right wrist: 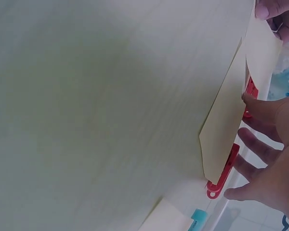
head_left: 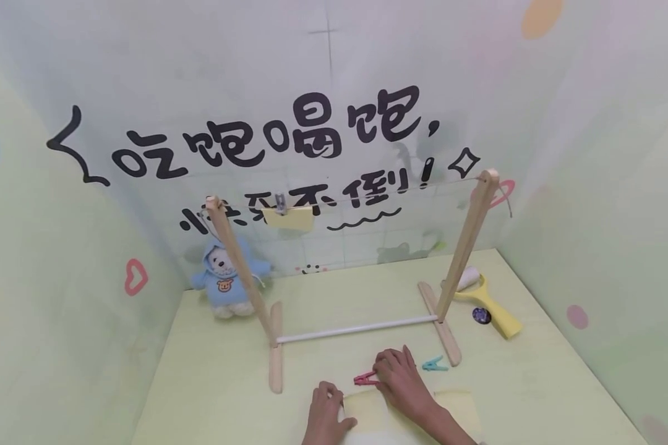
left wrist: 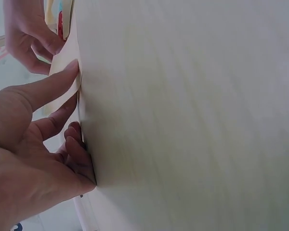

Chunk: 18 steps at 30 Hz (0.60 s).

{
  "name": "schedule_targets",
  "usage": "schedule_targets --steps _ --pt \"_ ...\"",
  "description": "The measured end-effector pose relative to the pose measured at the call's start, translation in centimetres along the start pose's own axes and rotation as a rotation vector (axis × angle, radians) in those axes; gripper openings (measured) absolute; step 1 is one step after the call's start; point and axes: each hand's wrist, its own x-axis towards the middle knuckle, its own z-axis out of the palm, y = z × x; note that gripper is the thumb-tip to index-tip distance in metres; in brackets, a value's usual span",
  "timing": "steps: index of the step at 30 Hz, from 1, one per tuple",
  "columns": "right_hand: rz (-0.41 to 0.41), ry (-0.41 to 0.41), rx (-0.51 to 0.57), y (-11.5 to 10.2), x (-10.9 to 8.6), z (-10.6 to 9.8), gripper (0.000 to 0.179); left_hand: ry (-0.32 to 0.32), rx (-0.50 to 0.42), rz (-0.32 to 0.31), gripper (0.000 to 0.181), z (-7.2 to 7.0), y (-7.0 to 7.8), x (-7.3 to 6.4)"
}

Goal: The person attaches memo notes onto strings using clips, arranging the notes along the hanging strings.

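Left hand [head_left: 325,413] fingers pinch yellow paper [head_left: 365,411]; whether right hand [head_left: 402,383] fingers grip red clip [head_left: 363,379] is unclear.

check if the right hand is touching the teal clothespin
Apart. The head view shows a narrow strip of table between the right hand and the teal clothespin.

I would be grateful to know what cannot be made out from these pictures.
- Head view: whether the right hand grips the red clip; the hand hides any contact.
- Head view: part of the bear, behind the left post.
- Head view: print on the badge, too small.
- Right wrist view: the blue clip's remainder, cut off by the bottom edge.
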Motion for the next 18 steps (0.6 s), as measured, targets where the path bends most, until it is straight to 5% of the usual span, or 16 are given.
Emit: schedule_targets --steps 7,14,18 --pt "-0.007 0.041 0.007 0.3 0.0 0.5 0.027 -0.066 -0.092 -0.058 0.012 0.1 -0.3 0.0" --pt "-0.008 0.059 0.0 0.5 0.1 0.5 0.024 -0.013 -0.187 -0.005 0.014 0.2 -1.3 0.3" --pt "0.01 0.058 0.001 0.6 0.2 0.3 0.025 -0.058 -0.323 -0.029 0.017 -0.9 -1.2 0.6"
